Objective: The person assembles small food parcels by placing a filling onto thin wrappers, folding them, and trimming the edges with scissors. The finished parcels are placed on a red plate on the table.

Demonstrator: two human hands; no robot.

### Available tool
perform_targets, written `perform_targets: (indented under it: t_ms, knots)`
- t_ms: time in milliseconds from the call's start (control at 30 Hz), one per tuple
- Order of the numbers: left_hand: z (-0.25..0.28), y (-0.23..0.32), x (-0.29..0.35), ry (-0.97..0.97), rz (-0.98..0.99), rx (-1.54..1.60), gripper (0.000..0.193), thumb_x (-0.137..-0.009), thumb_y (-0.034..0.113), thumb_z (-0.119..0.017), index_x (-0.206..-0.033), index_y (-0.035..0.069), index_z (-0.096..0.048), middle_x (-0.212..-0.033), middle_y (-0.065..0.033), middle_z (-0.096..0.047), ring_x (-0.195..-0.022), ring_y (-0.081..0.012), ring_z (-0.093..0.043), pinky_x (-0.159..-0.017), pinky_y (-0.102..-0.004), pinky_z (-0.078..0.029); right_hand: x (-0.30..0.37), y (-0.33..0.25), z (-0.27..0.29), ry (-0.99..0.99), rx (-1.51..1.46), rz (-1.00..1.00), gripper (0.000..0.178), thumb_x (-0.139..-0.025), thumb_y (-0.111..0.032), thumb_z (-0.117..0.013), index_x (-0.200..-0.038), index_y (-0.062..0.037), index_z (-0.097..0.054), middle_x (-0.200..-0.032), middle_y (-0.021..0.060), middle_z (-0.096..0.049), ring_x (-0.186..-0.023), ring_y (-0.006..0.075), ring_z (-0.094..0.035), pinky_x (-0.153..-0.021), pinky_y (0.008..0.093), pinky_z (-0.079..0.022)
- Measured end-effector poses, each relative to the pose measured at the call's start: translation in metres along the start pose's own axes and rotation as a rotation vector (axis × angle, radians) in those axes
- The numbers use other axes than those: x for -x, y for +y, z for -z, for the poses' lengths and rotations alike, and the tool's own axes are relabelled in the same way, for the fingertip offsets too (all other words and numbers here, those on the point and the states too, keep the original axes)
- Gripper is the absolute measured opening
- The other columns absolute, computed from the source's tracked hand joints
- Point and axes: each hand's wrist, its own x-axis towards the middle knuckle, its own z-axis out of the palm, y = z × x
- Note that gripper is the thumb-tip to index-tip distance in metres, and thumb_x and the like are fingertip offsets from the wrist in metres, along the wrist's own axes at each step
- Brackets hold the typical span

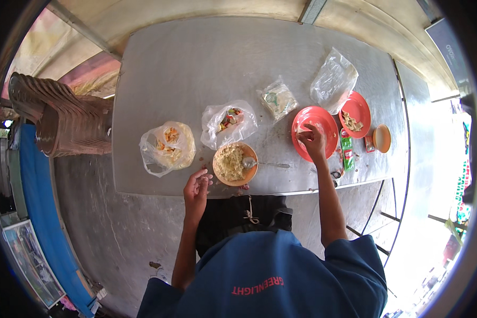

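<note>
My right hand (pixel 314 140) is over a red plate (pixel 324 117), its thumb and fingertips pinched together. Whatever is between them is too small or hidden to make out. My left hand (pixel 197 191) hangs at the table's front edge, fingers loosely bent and apart, holding nothing. Just beside it sits an orange bowl (pixel 252 174) filled with a pale yellowish mash (pixel 228 162). A metal spoon (pixel 273 165) rests in that bowl, its handle pointing right. On a second red plate (pixel 361 103), behind and right of the first, lie pale flat pieces (pixel 351 122).
Left of the plates are two plastic bags of food, one with orange-yellow pieces (pixel 167 139), one with colourful pieces (pixel 230 119). Farther back lie a clear packet (pixel 279 100) and a transparent bag (pixel 334 79). Green sachets (pixel 347 152), scissors (pixel 336 174) and a small orange bowl (pixel 388 139) are at right.
</note>
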Motion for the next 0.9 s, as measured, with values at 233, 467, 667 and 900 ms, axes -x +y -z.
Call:
perform_targets:
  t_ms: [233, 467, 667, 900]
  knots:
    - [-0.002, 0.008, -0.031, -0.249, -0.071, -0.068, 0.026, -0.102, 0.011, -0.058, -0.125, -0.001, -0.059, -0.108, -0.0099, -0.07, -0.096, -0.0139, -0.065, -0.087, -0.0277, -0.052, 0.008, 0.004, 0.0, 0.106, -0.105, -0.121, 0.044, -0.085, -0.008, -0.077, -0.125, 0.0018, -0.06, -0.093, 0.0111, -0.074, -0.085, 0.0147, -0.07, -0.078, 0.0267, -0.055]
    - [-0.01, 0.005, -0.051, -0.343, -0.079, -0.043, 0.029, -0.103, 0.017, -0.059, -0.126, 0.0, -0.057, -0.109, -0.0076, -0.066, -0.097, -0.0121, -0.062, -0.086, -0.0274, -0.05, 0.01, 0.011, -0.007, 0.155, -0.092, -0.116, 0.046, -0.085, -0.014, -0.078, -0.125, 0.0021, -0.06, -0.092, 0.0094, -0.074, -0.084, 0.0124, -0.068, -0.076, 0.0257, -0.054]
    - [-0.006, 0.0, -0.047, -0.263, -0.02, -0.03, 0.03, -0.102, 0.019, -0.06, -0.126, 0.0, -0.058, -0.111, -0.008, -0.067, -0.099, -0.0124, -0.063, -0.084, -0.0268, -0.05, 0.007, 0.006, -0.007, 0.098, -0.116, -0.131, 0.046, -0.086, -0.014, -0.077, -0.125, 0.0028, -0.059, -0.095, 0.0103, -0.073, -0.085, 0.013, -0.068, -0.076, 0.026, -0.054]
    - [-0.006, -0.001, -0.048, -0.283, -0.032, -0.071, 0.03, -0.102, 0.019, -0.06, -0.126, 0.001, -0.058, -0.112, -0.0081, -0.068, -0.101, -0.0132, -0.063, -0.083, -0.0267, -0.049, 0.006, -0.001, -0.006, 0.117, -0.303, -0.28, 0.043, -0.088, -0.011, -0.074, -0.126, 0.0019, -0.058, -0.093, 0.0096, -0.073, -0.083, 0.0125, -0.067, -0.075, 0.0255, -0.054]
